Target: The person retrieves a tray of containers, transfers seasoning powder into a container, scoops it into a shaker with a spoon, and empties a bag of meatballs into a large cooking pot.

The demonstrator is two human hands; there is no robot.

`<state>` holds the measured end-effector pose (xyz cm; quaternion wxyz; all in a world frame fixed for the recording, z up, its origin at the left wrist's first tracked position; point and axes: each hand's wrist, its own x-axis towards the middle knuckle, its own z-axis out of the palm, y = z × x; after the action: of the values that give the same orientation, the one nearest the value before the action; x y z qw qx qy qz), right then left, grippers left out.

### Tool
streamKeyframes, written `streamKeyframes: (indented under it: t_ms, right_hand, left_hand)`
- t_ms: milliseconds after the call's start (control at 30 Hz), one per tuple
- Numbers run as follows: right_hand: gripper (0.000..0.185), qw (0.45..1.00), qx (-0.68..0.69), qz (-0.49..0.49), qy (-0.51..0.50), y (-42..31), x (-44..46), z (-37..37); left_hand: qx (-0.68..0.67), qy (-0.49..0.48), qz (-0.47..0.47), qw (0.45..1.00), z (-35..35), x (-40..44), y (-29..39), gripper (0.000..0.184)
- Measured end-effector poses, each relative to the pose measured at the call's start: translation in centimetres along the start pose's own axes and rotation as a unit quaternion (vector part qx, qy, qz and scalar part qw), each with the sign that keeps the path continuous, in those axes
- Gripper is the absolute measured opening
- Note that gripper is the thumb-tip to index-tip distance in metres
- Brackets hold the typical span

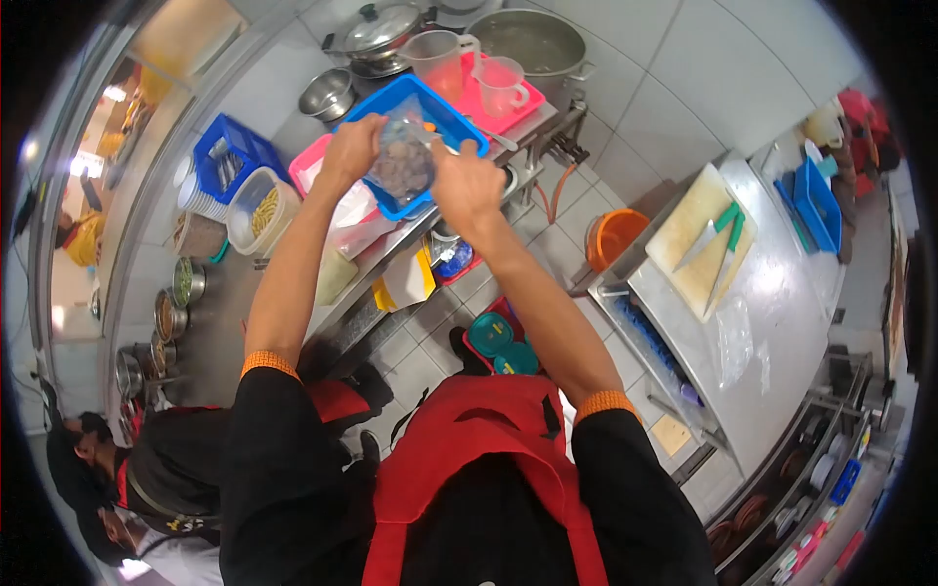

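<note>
A clear plastic bag (403,168) of greyish-brown pieces, whose kind I cannot make out, is between my two hands over a blue plastic tray (445,117). My left hand (354,148) is closed on the bag's left upper edge. On the other side, my right hand (467,184) grips the bag's right edge with bent fingers. Small orange bits show near the top of the bag. Just left of the tray is a pink container (315,158) with white material in it.
Clear measuring jugs (501,86) stand on a pink tray beside a large pot (528,44). Knives with green handles (727,217) lie on a cutting board (684,239) at right. An orange bucket (616,237) is on the floor. A co-worker (176,459) is at lower left.
</note>
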<state>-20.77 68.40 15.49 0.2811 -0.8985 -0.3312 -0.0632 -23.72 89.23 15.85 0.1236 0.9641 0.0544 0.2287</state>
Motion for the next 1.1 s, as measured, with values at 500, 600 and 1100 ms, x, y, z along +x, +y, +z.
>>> streamKeyframes:
  t_ms: [500, 600, 1100]
  right_hand:
    - [0.029, 0.991, -0.114, 0.067, -0.003, 7.3, 9.0, 3.8]
    - [0.030, 0.993, -0.114, -0.029, 0.029, 8.0, 7.3, -1.2]
    - [0.046, 0.849, -0.402, 0.342, 0.012, 41.4, -22.6, -7.8]
  left_hand:
    - [-0.056, -0.039, -0.034, 0.997, -0.4, -3.7, 3.8, 0.025]
    - [-0.034, -0.009, -0.077, 0.996, 0.6, -5.0, 2.0, 0.023]
    - [-0.148, 0.267, -0.201, 0.931, 7.5, -5.9, 1.1, 0.019]
